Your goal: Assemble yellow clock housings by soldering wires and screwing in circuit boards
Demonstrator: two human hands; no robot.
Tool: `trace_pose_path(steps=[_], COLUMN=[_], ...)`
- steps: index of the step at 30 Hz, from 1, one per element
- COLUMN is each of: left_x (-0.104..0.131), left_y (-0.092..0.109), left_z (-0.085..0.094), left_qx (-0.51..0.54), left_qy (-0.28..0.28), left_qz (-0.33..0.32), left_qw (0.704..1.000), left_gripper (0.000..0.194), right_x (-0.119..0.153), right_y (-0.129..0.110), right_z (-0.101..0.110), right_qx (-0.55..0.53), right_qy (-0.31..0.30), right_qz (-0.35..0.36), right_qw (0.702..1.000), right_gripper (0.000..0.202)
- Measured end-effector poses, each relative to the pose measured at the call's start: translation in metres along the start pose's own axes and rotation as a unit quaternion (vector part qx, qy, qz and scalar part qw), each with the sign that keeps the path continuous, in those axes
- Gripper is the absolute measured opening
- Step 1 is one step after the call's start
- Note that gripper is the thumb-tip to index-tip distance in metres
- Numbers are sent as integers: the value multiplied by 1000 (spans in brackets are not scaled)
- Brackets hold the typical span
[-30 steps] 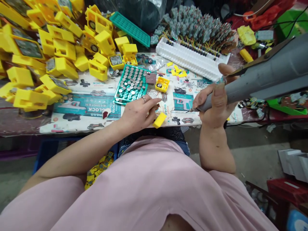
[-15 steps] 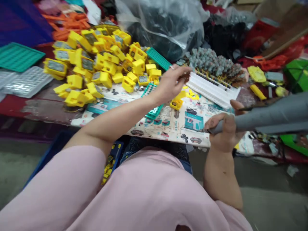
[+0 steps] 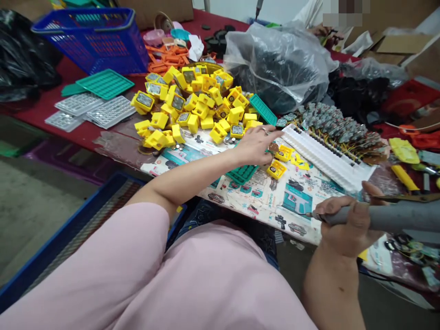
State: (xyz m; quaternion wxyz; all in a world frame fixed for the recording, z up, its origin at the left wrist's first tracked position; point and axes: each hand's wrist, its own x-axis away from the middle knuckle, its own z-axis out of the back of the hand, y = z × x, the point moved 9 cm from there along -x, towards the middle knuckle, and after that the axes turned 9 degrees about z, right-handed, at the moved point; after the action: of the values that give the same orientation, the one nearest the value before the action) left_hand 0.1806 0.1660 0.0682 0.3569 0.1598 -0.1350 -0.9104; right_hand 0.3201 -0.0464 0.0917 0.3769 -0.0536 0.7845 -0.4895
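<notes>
My left hand (image 3: 256, 145) is over the middle of the table, fingers bent around a small brown thing that I cannot make out. Under that hand lies a green tray (image 3: 242, 174), partly hidden. Just right of it are two open yellow housings (image 3: 277, 169) and yellow scraps (image 3: 299, 161). My right hand (image 3: 347, 222) is wrapped round a grey cylindrical power tool (image 3: 398, 216), its thin tip pointing left above the printed sheet (image 3: 261, 201). A white rack (image 3: 323, 160) with wired grey parts (image 3: 340, 126) stands beyond both hands.
Yellow housings (image 3: 202, 103) are heaped behind my left forearm. Farther left are a blue basket (image 3: 99, 46), a green tray (image 3: 105, 84) and clear trays (image 3: 112, 111). A plastic bag (image 3: 278, 64) stands at the back. Yellow and orange parts lie at the right.
The view has shifted left and up, bringing the whole blue basket into sight. My left hand has come down a little toward the yellow housings; the right keeps hold of the tool.
</notes>
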Motion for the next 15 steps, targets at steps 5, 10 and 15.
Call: trace_pose_path(steps=[5,10,15], left_x=[44,67,69], left_y=[-99,-155,-152], left_z=[45,33,47], left_qx=[-64,-115,-15], left_qy=[187,155,154], left_qz=[115,168,184], left_qw=[973,967,971], left_gripper=[84,81,62], right_x=[1,2,4], right_y=[1,-3,-4], right_z=[3,0,-1], right_qx=[7,20,10], right_qy=[15,9,2], right_qz=[-20,-12,-14], right_qw=[1000,1000,1000], right_gripper=[40,38,42])
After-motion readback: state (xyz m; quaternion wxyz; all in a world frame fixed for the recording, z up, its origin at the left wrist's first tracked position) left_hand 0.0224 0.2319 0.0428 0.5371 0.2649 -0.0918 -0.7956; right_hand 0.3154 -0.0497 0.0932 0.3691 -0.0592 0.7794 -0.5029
